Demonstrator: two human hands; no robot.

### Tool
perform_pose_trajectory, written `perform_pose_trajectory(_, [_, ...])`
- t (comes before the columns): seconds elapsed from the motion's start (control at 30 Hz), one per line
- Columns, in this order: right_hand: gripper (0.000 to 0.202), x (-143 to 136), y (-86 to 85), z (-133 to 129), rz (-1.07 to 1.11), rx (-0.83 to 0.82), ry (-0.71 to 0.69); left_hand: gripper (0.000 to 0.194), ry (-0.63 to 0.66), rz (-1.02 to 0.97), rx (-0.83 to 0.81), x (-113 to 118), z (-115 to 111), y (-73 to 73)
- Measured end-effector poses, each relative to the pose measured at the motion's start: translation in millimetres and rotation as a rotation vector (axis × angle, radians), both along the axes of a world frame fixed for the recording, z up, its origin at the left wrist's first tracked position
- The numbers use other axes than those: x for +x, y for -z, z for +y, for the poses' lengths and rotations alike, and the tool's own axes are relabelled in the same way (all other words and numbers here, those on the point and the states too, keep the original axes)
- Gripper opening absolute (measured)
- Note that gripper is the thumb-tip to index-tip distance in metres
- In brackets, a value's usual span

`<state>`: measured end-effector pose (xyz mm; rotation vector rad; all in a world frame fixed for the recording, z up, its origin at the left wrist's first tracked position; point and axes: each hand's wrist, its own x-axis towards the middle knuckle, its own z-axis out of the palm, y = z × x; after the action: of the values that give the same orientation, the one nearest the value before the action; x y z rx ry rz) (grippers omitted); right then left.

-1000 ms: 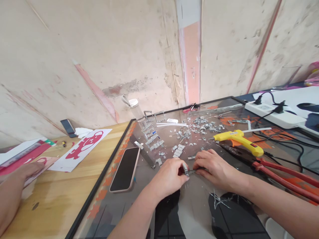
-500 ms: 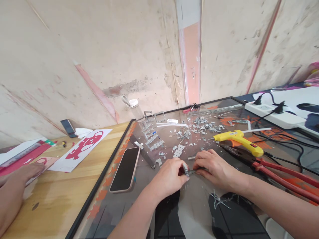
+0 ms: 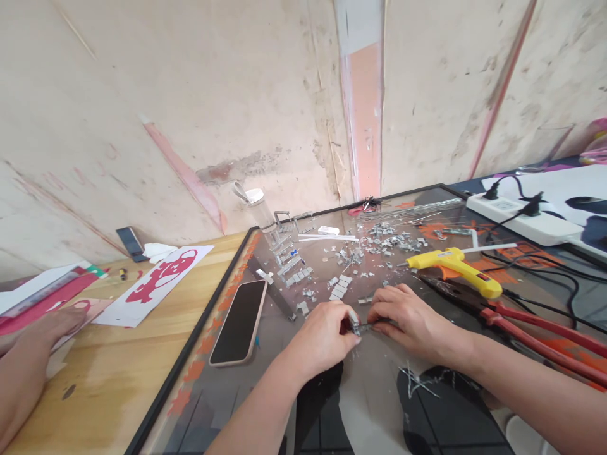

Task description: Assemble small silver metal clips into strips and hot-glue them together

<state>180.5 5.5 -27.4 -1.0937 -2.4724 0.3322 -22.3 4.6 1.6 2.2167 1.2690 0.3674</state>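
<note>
My left hand point(image 3: 327, 335) pinches a small silver metal piece point(image 3: 353, 321) between thumb and fingertips, just above the glass-topped table. Close beside it, my right hand point(image 3: 403, 319) has its fingers closed on a thin grey metal strip point(image 3: 364, 328) that reaches to the piece in my left hand. Whether the two parts are joined is hidden by my fingers. Beyond my hands lie flat silver pieces in a row point(image 3: 340, 287) and a scattered heap of small metal bits point(image 3: 393, 240). Thin wire offcuts point(image 3: 420, 383) lie nearer to me, below my right hand.
A yellow glue gun point(image 3: 455, 265) and red-handled pliers point(image 3: 516, 325) lie to the right, near a white power strip point(image 3: 526, 218) with black cables. On the left are a phone point(image 3: 238, 323), a steel ruler point(image 3: 272, 291), a clear bottle point(image 3: 260, 212) and another person's hand point(image 3: 64, 325) on paper.
</note>
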Motion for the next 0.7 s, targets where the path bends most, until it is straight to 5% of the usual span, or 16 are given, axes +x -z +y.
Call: perform_pose_trajectory(0.7, [0.01,1.1,3.3,1.6,0.0,0.001,0.006,0.011,-0.009,0.014,-0.004,0.4,-0.4,-1.8])
